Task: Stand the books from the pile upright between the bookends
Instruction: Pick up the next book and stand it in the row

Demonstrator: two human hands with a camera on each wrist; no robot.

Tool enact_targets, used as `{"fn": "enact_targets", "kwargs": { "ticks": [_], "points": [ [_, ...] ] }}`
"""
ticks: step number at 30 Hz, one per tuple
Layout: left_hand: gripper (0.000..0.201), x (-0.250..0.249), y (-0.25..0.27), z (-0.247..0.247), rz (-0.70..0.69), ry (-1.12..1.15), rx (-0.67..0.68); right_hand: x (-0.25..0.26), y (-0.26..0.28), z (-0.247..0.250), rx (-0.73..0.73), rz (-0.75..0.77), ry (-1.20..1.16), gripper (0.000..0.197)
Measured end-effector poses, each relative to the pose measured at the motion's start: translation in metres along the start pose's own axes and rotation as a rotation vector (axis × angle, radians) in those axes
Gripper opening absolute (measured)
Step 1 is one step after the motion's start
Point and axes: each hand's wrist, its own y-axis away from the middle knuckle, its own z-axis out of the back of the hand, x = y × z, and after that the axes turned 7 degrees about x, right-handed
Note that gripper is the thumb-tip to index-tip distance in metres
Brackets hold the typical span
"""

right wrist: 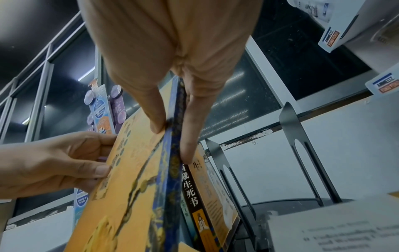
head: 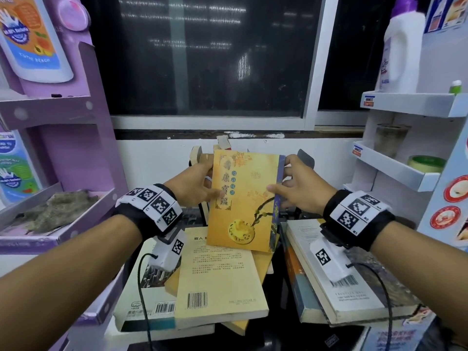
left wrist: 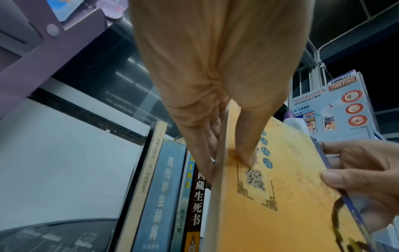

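The yellow book is held upright above the pile, just in front of the row of standing books, its cover toward the person and its blue spine on the right. The left hand pinches the open page edge, thumb on the cover and fingers behind. The right hand pinches the spine edge the same way, thumb in front, fingers behind.

It looks like a thin paperback: light, and probably limp enough to bow if gripped by 1 corner. The glossy cover may slide under a loose thumb. Holding both long edges, as now, should keep it flat; the spine side is likely the firmer grip for steering it in.

In the right wrist view 2 metal bookends stand right of the row (the nearer one just beside the last book), with a gap where this book seems meant to go.
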Motion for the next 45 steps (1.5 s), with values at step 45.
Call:
{"fn": "enact_targets", "kwargs": {
  "ticks": [45],
  "points": [
    [0.052, 0.021, -0.112, 0.040, 0.039, -0.537, -0.096, 0.035, -0.046, 0.001, -0.258, 0.078, 0.467, 0.042]
  ]
}}
